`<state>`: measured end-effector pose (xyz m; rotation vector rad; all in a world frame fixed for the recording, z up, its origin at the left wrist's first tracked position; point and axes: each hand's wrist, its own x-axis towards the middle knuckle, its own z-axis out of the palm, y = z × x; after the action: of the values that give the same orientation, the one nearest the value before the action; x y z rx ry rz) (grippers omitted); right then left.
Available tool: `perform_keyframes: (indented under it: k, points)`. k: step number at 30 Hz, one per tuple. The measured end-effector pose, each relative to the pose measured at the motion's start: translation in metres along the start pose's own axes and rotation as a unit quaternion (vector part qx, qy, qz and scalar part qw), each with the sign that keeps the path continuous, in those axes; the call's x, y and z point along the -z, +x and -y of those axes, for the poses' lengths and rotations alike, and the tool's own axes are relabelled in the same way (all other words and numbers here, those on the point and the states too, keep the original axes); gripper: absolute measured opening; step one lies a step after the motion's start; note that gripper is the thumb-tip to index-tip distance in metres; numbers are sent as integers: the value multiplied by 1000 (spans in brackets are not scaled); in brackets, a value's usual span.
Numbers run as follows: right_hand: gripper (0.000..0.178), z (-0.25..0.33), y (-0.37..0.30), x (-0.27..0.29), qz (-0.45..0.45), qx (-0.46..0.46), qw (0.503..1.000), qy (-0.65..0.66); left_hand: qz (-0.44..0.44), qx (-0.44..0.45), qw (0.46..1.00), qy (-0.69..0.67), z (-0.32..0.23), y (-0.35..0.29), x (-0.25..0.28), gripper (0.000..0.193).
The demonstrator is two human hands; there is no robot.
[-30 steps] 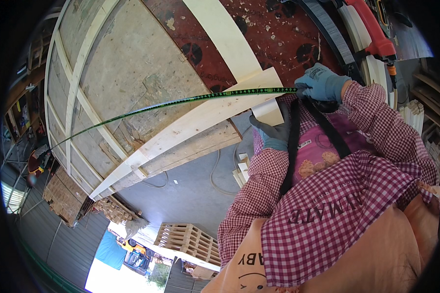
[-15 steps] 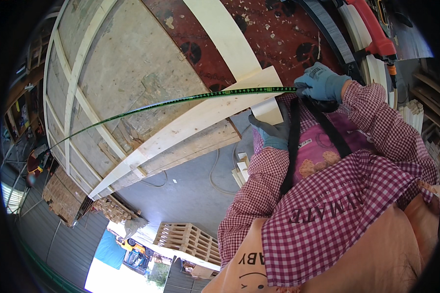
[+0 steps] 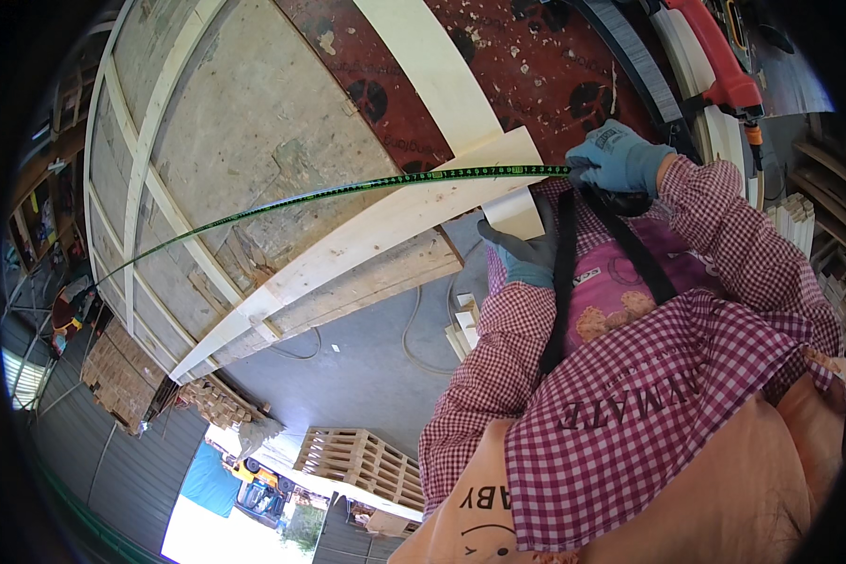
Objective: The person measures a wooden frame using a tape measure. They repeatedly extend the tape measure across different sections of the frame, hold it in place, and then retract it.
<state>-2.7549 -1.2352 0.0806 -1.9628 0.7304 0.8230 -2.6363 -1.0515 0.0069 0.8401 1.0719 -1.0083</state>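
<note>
- Right hand (image 3: pixel 618 158), gloved, is closed around the tape case at the plank's near end.
- Left hand (image 3: pixel 522 254), gloved, sits under that end, apparently gripping a short wood block (image 3: pixel 515 209).
- Tape (image 3: pixel 348 193) runs leftward from the right hand, lengthwise along the pale plank (image 3: pixel 367 235), towards its far end.

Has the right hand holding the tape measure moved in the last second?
No. The right hand sits at the same spot by the pale plank's end, tape measure stretched alike.
</note>
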Motion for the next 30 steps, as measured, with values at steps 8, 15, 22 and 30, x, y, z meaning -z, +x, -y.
perform_keyframes:
  k: [8,15,22,30]
  points:
    - [19,-2,2,-3,-5,9,1000,-21,-2,-2,1000,4,1,-1,-1,58]
    - [22,1,1,-1,-14,-2,999,-52,4,-7,1000,28,2,-2,1,58]
    - [22,0,1,-2,-24,-2,998,-59,-9,-11,1000,23,4,-5,-3,64]
    - [24,-1,0,-1,-7,-1,1000,-5,-13,-15,1000,20,9,2,1,65]
